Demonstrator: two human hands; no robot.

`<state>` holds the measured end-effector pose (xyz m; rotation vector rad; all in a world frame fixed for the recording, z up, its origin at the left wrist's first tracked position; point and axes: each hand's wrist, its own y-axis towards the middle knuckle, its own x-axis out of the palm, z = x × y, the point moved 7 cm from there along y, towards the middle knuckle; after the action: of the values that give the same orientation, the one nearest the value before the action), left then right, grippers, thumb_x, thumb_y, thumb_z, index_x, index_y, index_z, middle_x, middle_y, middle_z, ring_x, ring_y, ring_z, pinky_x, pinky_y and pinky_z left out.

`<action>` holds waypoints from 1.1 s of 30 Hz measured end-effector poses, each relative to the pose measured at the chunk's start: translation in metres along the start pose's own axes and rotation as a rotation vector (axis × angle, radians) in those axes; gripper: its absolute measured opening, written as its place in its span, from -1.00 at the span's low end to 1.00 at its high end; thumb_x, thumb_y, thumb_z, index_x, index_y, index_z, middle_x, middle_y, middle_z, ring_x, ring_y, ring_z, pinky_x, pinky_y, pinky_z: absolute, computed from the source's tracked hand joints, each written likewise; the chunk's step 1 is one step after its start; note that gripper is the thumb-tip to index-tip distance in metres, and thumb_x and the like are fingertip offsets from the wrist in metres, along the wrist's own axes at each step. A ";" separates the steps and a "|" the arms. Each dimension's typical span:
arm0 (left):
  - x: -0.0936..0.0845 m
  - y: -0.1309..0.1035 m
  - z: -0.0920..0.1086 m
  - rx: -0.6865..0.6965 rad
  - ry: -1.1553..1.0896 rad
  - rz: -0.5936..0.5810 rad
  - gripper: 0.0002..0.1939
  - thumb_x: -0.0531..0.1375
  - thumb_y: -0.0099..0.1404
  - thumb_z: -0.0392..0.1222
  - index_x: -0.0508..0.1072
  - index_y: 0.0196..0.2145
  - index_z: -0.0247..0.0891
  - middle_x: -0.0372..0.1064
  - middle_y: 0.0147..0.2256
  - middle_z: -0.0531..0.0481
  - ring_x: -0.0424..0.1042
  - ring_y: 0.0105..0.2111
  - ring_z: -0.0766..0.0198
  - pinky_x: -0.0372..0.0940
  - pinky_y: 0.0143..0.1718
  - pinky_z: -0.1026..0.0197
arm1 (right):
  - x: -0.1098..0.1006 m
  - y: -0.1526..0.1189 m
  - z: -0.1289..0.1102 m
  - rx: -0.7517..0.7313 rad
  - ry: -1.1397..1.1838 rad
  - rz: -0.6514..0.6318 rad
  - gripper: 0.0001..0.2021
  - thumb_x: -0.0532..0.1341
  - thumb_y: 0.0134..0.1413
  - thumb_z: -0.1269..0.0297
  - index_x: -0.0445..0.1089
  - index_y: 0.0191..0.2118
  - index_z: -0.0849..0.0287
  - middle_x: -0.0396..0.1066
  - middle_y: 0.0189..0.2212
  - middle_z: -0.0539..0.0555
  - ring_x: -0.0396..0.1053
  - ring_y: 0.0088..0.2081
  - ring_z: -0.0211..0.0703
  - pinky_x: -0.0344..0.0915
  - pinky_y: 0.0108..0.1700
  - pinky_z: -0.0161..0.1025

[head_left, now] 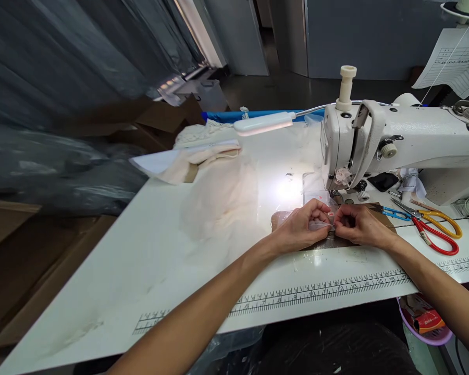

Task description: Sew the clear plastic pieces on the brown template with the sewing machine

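My left hand point(305, 225) pinches a small piece of thin, sheer whitish fabric point(316, 225) in front of the sewing machine point(342, 140). Close beside it, the fingertips of my right hand point(359, 224) are pressed together at the right end of the same piece. Both hands are just in front of the machine's needle area, above a brown board with a clear cover point(332, 241). A small pinkish bit shows between the hands. The fabric's edges are partly hidden by my fingers.
Red and yellow scissors point(437, 224) and blue thread snips point(393, 212) lie right of my right hand. Pale sheer fabric point(219, 198) spreads across the left of the table point(140, 260). A lamp point(263, 124) lights the middle. A purple basket point(433, 336) stands below the front edge.
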<state>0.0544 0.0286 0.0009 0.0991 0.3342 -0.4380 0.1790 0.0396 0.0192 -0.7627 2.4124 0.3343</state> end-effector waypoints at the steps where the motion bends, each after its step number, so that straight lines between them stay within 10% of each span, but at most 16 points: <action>1: 0.000 0.000 0.000 -0.002 0.005 -0.002 -0.68 0.18 0.12 -0.11 0.23 -0.18 -0.23 0.38 -0.38 0.03 0.39 -0.37 0.31 0.28 -0.32 0.21 | 0.001 0.000 0.000 -0.002 -0.022 0.012 -0.92 0.15 -0.03 0.32 0.25 -0.48 0.14 0.17 -0.62 -0.10 0.11 -0.55 -0.32 0.08 -0.47 -0.30; 9: 0.003 -0.001 -0.002 0.005 0.016 -0.033 -0.66 0.18 0.10 -0.15 0.26 -0.15 -0.23 0.35 -0.39 0.04 0.32 -0.42 0.32 0.23 -0.41 0.25 | -0.005 0.003 0.012 0.113 -0.017 0.131 -0.91 0.17 -0.03 0.30 0.25 -0.48 0.13 0.18 -0.61 -0.09 0.14 -0.54 -0.28 0.09 -0.48 -0.30; 18: -0.004 -0.002 0.016 0.029 0.231 -0.081 -0.80 0.06 0.30 -0.13 0.39 -0.42 -0.22 0.29 -0.53 0.10 0.23 -0.52 0.36 0.14 -0.47 0.29 | 0.007 -0.008 -0.023 -0.343 0.113 0.136 -0.95 0.04 0.03 0.35 0.11 -0.40 0.09 0.29 -0.38 0.05 0.27 -0.32 -0.19 0.23 -0.29 -0.23; 24: -0.011 -0.004 0.024 0.143 0.559 -0.128 -0.80 0.00 0.34 -0.21 0.31 -0.42 -0.24 0.31 -0.46 0.03 0.28 -0.46 0.30 0.17 -0.40 0.25 | 0.003 -0.006 -0.014 -0.195 -0.095 -0.049 -0.90 0.05 0.00 0.37 0.04 -0.37 0.08 0.16 -0.54 -0.08 0.08 -0.53 -0.28 0.06 -0.46 -0.30; 33: -0.018 -0.007 0.025 0.101 0.293 -0.037 -0.76 0.14 0.32 -0.15 0.49 -0.10 -0.24 0.52 -0.30 -0.02 0.46 -0.35 0.31 0.32 -0.33 0.27 | -0.012 -0.018 -0.008 0.058 -0.312 -0.057 -0.94 0.09 0.10 0.37 0.15 -0.32 0.13 0.20 -0.53 -0.06 0.16 -0.52 -0.26 0.11 -0.42 -0.28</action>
<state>0.0436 0.0250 0.0307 0.2569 0.6026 -0.4782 0.1937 0.0277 0.0312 -0.6953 2.0953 0.3321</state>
